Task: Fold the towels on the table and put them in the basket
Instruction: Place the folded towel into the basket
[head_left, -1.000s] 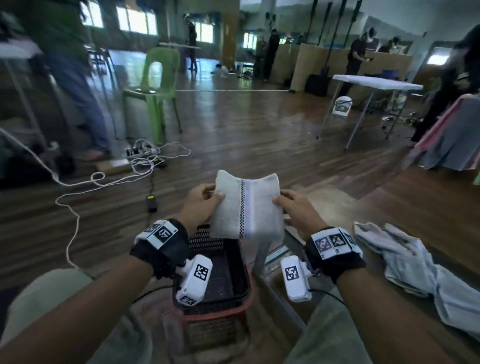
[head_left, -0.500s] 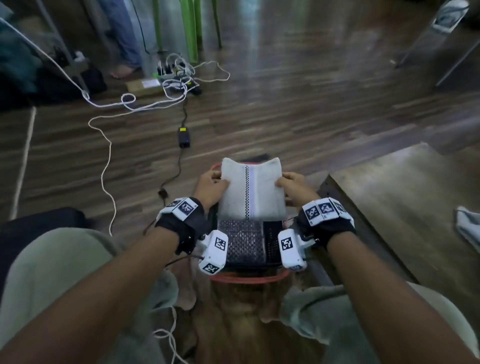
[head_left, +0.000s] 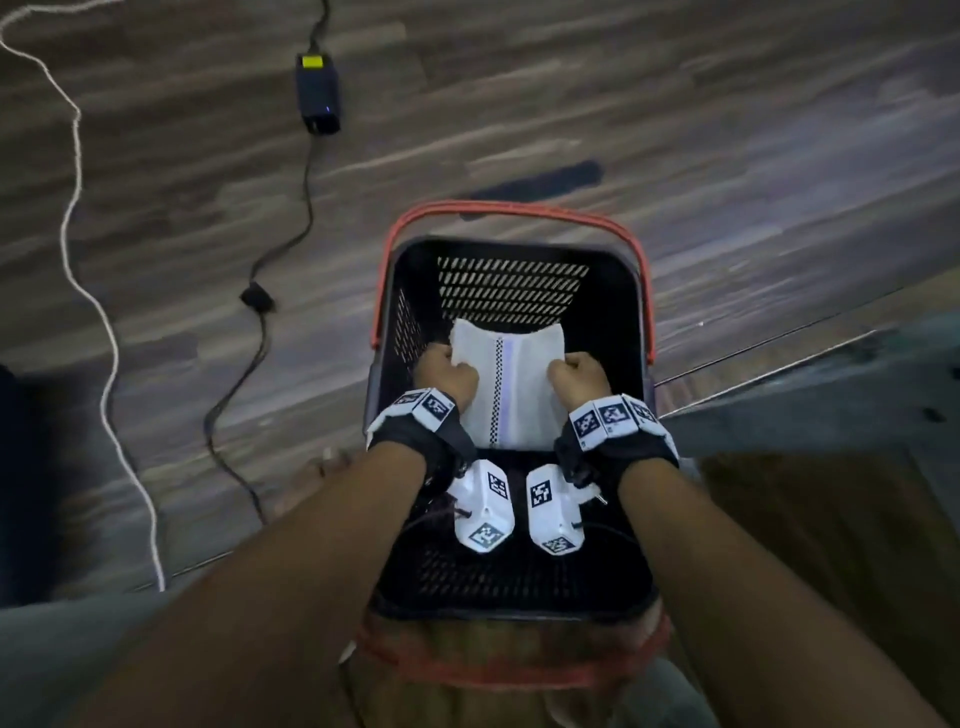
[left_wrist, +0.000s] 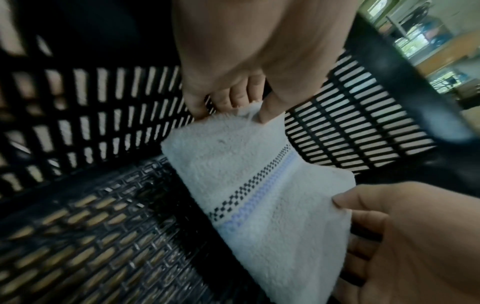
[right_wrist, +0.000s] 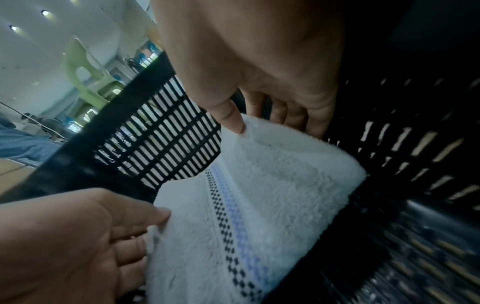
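1. the folded towel (head_left: 511, 387) is inside the black basket (head_left: 511, 249), held low between both hands, its long axis running from the near side toward the far slatted wall.
2. the left hand (head_left: 448, 370) pinches the towel's left edge, thumb on top and fingers curled beneath; the left wrist view shows this hand's thumb pressed on a corner of the terry pile.
3. the right hand (head_left: 577, 375) pinches the opposite edge the same way, thumb on top, fingers tucked under the fold.
4. whether the towel's underside already touches the basket floor i cannot tell; the wrist views show it just above or at the mesh bottom.
5. handling, as a judgement: the towel looks light, soft and limp, with a thick pile that grips well, so slipping is unlikely. it sags between the hands along the checked stripe (head_left: 497, 387), which suggests the layers will splay if only one side is held.
6. the best hold seems to be the two side edges, through all layers at once, as now, and letting go with both hands together once it lies flat.
7. the basket stands on the wooden floor (head_left: 675, 104), beside a black power adapter (head_left: 318, 93) and a white cord (head_left: 78, 171).
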